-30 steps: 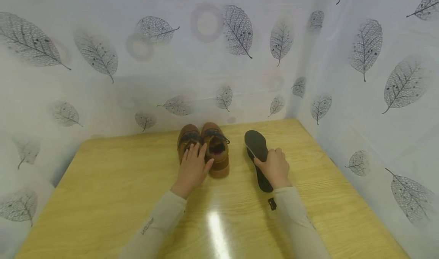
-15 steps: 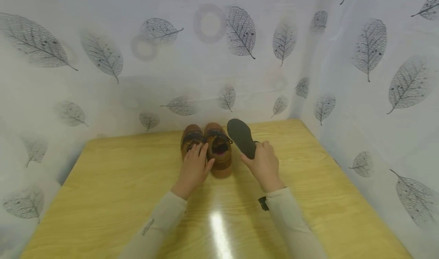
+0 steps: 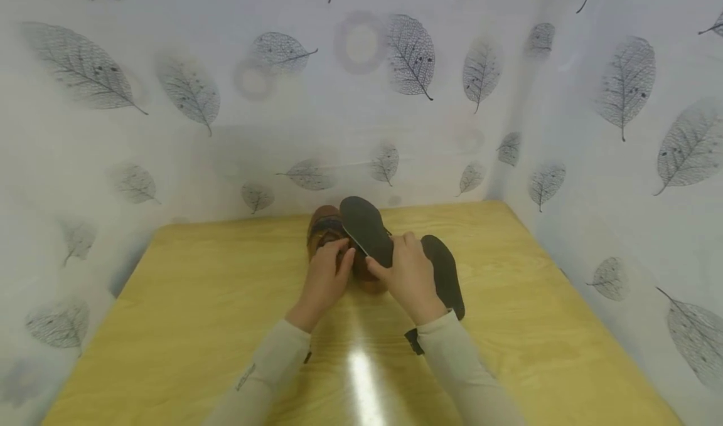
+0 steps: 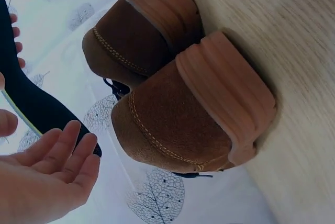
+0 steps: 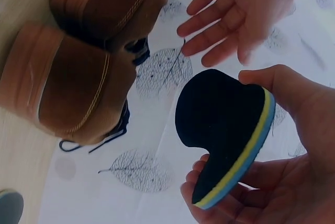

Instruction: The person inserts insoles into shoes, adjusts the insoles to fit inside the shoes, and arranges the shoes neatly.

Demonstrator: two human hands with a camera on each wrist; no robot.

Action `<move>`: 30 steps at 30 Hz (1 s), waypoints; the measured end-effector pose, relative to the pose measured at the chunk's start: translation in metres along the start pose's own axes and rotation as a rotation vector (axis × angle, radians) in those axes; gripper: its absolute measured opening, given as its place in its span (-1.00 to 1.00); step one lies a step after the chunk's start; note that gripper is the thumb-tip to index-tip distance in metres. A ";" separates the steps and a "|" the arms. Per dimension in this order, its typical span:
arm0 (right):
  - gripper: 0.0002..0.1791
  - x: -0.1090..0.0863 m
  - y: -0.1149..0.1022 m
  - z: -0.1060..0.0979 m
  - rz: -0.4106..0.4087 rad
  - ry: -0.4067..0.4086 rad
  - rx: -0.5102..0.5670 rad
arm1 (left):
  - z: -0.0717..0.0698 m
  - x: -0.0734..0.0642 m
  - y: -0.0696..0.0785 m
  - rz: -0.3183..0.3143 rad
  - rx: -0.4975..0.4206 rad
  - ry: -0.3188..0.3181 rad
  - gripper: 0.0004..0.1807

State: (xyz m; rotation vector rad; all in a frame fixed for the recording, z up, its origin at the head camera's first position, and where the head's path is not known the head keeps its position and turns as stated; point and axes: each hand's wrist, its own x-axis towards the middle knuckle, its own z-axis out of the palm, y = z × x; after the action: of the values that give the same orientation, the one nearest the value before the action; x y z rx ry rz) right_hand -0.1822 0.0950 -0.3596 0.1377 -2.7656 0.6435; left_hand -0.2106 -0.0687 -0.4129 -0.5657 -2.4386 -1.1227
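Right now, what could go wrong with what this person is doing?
The black foot-shaped insole with a yellow-and-blue edge could slip, gripped near one end by the right fingers. The brown leather-looking shoes might slide if bumped; no fingers appear to brace them. Their thin dark laces could snag it.

Insole (image 5: pixel 214 114) in right hand (image 3: pixel 412 280): black face, edge layered yellow and light blue. Second insole (image 3: pixel 445 274), just beside same hand: black. Shoes (image 4: pixel 170 114) near left hand (image 3: pixel 321 282): brown, yellowish double stitching (image 4: pixel 152 136), reddish-brown soles (image 4: pixel 225 96), dark laces (image 5: pixel 124 116). Table (image 3: pixel 226 294) below both hands: yellow wood grain. Cloth (image 3: pixel 339 125) beyond hands: white, grey-black skeleton leaves. Sleeves (image 3: pixel 271 357) behind hands: off-white.
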 end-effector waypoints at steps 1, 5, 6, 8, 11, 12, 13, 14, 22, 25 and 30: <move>-0.28 0.000 -0.004 0.002 -0.011 -0.005 0.001 | -0.002 0.000 0.000 -0.033 -0.039 0.008 -0.63; -0.28 -0.003 -0.014 0.008 -0.051 -0.015 0.013 | -0.010 0.003 -0.005 -0.193 -0.188 0.032 -0.66; -0.29 -0.004 -0.016 0.009 -0.060 -0.018 0.017 | -0.012 0.004 -0.007 -0.233 -0.216 0.040 -0.66; -0.29 -0.006 -0.019 0.011 -0.078 -0.024 0.028 | -0.015 0.006 -0.011 -0.306 -0.271 0.060 -0.66; -0.30 -0.010 -0.021 0.013 -0.110 -0.035 0.022 | -0.021 0.011 -0.017 -0.419 -0.391 0.080 -0.67; -0.30 -0.011 -0.022 0.014 -0.119 -0.042 0.019 | -0.023 0.013 -0.019 -0.460 -0.439 0.088 -0.67; -0.30 -0.012 -0.023 0.014 -0.131 -0.048 0.015 | -0.026 0.015 -0.021 -0.495 -0.487 0.095 -0.68; -0.30 -0.013 -0.023 0.015 -0.139 -0.057 0.010 | -0.028 0.017 -0.023 -0.538 -0.538 0.097 -0.68; -0.27 -0.017 -0.021 0.020 -0.153 -0.096 0.005 | -0.034 0.024 -0.023 -0.688 -0.756 0.085 -0.74; -0.22 -0.013 -0.022 0.021 -0.153 -0.101 0.006 | -0.034 0.024 -0.021 -0.686 -0.805 0.095 -0.70; -0.16 0.004 -0.027 0.023 -0.180 -0.098 -0.028 | -0.034 0.026 -0.018 -0.694 -0.858 0.103 -0.68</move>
State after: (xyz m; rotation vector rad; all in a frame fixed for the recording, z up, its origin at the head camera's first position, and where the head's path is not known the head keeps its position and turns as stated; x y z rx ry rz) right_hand -0.1879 0.0608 -0.3670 0.4176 -2.8114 0.5643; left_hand -0.2353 -0.1008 -0.3904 0.1705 -1.9983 -2.4279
